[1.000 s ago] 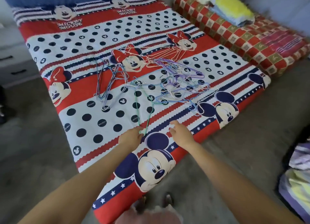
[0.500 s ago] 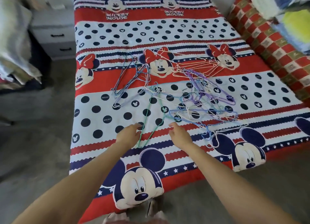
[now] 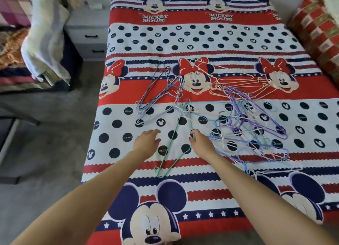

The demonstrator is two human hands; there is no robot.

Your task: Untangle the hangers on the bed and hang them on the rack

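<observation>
A bed (image 3: 201,37) with a red, white and navy cartoon-mouse cover fills the head view. Several wire hangers lie tangled across its middle: a blue bunch (image 3: 156,90) on the left, peach ones (image 3: 238,83) further back, and a purple and light-blue knot (image 3: 247,125) on the right. A green hanger (image 3: 170,142) lies nearest me, its hook end reaching into the tangle. My left hand (image 3: 146,143) hovers just left of it with fingers spread. My right hand (image 3: 200,143) is just right of it, loosely curled fingertips at its right wire, holding nothing. No rack is in view.
A grey nightstand with drawers (image 3: 88,35) stands left of the bed, with draped cloth (image 3: 45,42) beside it. A red checked mattress (image 3: 315,33) lies along the bed's right side. Grey carpet (image 3: 45,153) covers the floor on the left.
The view has swung round to face the bed squarely and come closer. Both hands have reached further up the cover, to either side of the green hanger.
</observation>
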